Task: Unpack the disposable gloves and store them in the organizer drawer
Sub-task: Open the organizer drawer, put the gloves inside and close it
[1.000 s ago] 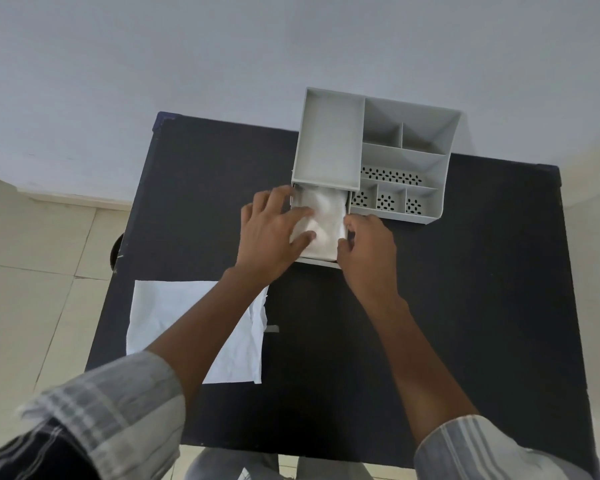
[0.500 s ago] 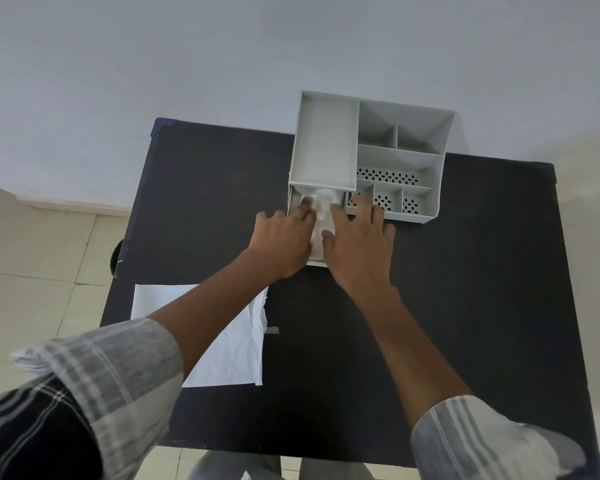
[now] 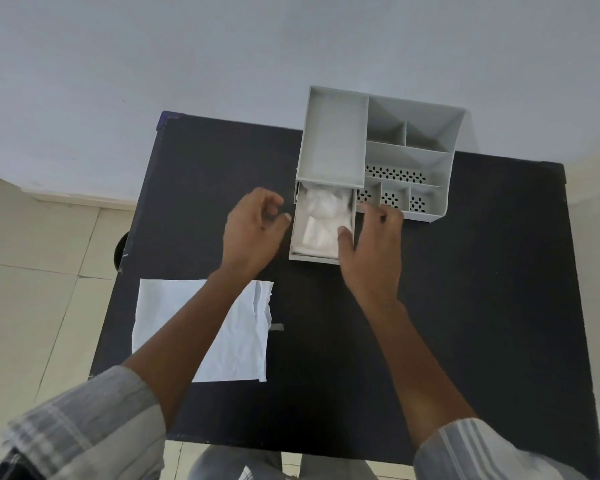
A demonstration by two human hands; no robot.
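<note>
A grey desk organizer (image 3: 409, 147) stands at the table's far edge, its drawer (image 3: 312, 257) pulled out toward me. Crumpled clear-white disposable gloves (image 3: 321, 220) lie inside the drawer. My left hand (image 3: 253, 233) hovers just left of the drawer, fingers loosely curled, holding nothing. On the drawer's right side is my right hand (image 3: 374, 247), fingers spread, its thumb touching the right wall by the gloves. An empty white wrapper (image 3: 232, 341) lies flat near my left forearm, partly hidden by it.
The black table (image 3: 465, 306) fills the middle of the view, with a pale wall behind and tiled floor to the left. A dark round object (image 3: 120, 249) peeks out under the table's left edge. A small grey scrap (image 3: 277, 327) lies beside the wrapper.
Both hands have lifted off the gloves and moved apart to either side of the drawer. The gloves stay inside it.
</note>
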